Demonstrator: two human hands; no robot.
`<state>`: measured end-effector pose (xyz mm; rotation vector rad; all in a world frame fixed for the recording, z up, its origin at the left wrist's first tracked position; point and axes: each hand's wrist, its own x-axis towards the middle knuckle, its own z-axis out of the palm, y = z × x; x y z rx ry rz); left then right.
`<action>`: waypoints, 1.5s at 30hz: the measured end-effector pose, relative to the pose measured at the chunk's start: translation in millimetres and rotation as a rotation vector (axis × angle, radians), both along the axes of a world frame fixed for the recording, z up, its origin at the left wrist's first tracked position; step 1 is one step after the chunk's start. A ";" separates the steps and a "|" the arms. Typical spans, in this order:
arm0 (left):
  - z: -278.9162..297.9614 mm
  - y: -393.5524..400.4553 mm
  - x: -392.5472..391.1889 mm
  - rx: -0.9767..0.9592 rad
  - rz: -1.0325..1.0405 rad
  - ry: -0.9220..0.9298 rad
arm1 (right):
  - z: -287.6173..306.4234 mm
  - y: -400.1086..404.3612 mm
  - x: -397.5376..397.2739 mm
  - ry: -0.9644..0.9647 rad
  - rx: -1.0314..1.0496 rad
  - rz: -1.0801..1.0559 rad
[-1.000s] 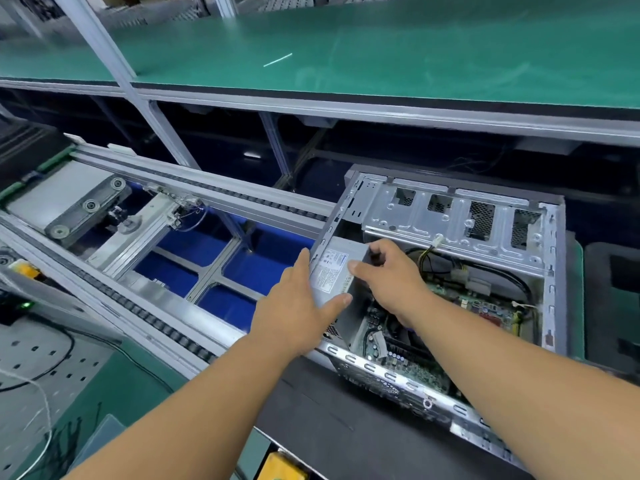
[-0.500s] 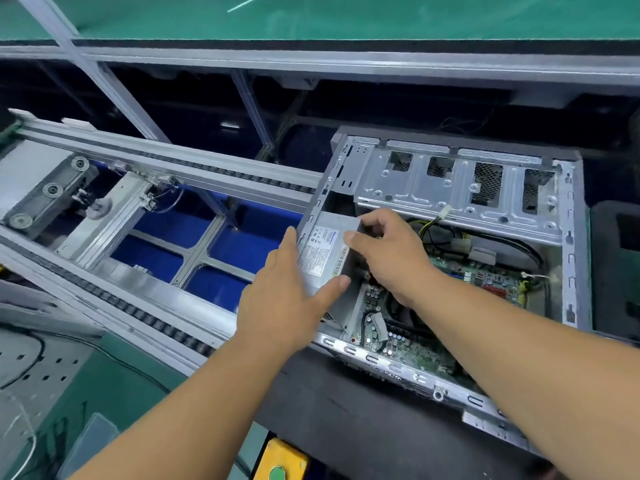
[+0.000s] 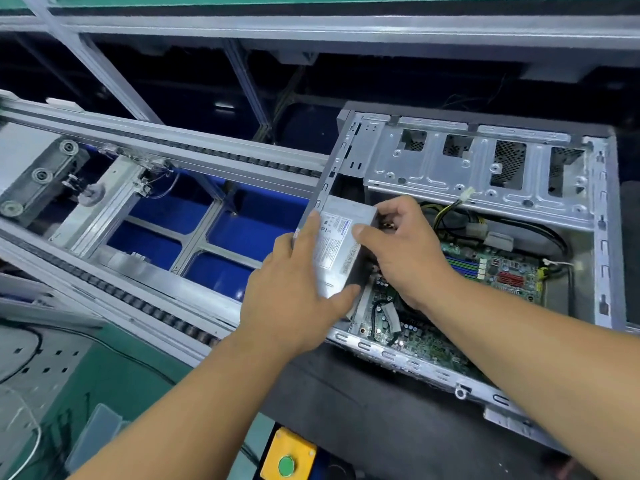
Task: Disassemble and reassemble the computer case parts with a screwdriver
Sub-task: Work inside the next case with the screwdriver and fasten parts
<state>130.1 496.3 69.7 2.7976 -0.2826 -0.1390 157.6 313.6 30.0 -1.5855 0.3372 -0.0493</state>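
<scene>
A: Starting at the bottom of the frame, what sits nearest?

B: A yellow box with a green button (image 3: pixel 286 465), low centre, and grey perforated panels at lower left. Both forearms rise from there toward the middle.

A: And the hands?

B: The left hand (image 3: pixel 294 289) lies with straight fingers against the outer side of the power supply (image 3: pixel 341 244), thumb under its near corner. The right hand (image 3: pixel 398 251) curls over the inner side, thumb on the labelled top face, fingers tucked behind; how far they wrap I cannot tell.

A: Where is the unit?

B: At the left end of the open computer case (image 3: pixel 602 258), centre-right of the frame, tilted above the motherboard (image 3: pixel 485 268).

A: How will it handle?

B: Probably a stiff, fairly heavy metal box with smooth sides, so hold it by opposite faces, as here. Its cable bundle (image 3: pixel 446 211) likely drags, and the board beneath looks fragile.

A: Farther back?

B: A roller conveyor (image 3: pixel 173 157) crosses upper left, over blue bins (image 3: pixel 256 226).
</scene>
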 end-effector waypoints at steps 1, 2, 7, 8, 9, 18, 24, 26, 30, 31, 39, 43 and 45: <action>-1.2 1.3 0.9 -0.017 -0.003 -0.001 | -0.8 0.0 -1.2 -0.008 -0.001 -0.005; -1.8 2.0 1.7 -0.023 -0.005 0.001 | -1.2 0.0 -2.1 -0.012 -0.003 -0.003; -1.0 1.9 0.3 -0.044 -0.017 -0.028 | 7.3 -2.6 6.3 0.040 -0.147 0.141; 0.3 2.5 -0.5 -0.079 -0.013 -0.023 | 8.7 -3.2 7.1 0.055 -0.217 0.203; 1.8 3.0 -1.1 -0.120 -0.004 -0.018 | 9.3 -3.0 6.9 0.062 -0.293 0.266; 4.3 -0.1 -2.2 -0.106 0.003 -0.001 | 13.0 -6.6 1.0 0.098 -0.377 0.462; 5.8 -3.9 -0.8 -0.072 0.046 0.026 | 18.5 -7.2 -1.6 0.105 -0.366 0.482; 6.6 -3.7 -1.0 -0.065 0.055 0.028 | 23.6 -5.8 -7.1 0.123 -0.366 0.474; 14.7 -3.6 -2.5 -0.078 0.033 0.063 | 41.5 -6.9 -26.8 0.172 -0.375 0.416; 18.5 -3.5 -2.5 -0.080 0.032 0.085 | 47.3 -10.1 -35.0 0.153 -0.368 0.356; 47.9 -61.6 -42.8 -0.514 -0.108 -0.266 | 99.6 -101.5 -154.6 -0.107 -0.266 -0.315; 50.6 -107.8 -85.3 -0.841 -0.366 -0.071 | 102.0 -143.9 -222.5 -0.064 -0.236 -0.686; 47.2 -125.2 -110.2 -0.934 -0.476 0.051 | 91.7 -152.5 -256.4 0.006 -0.188 -0.806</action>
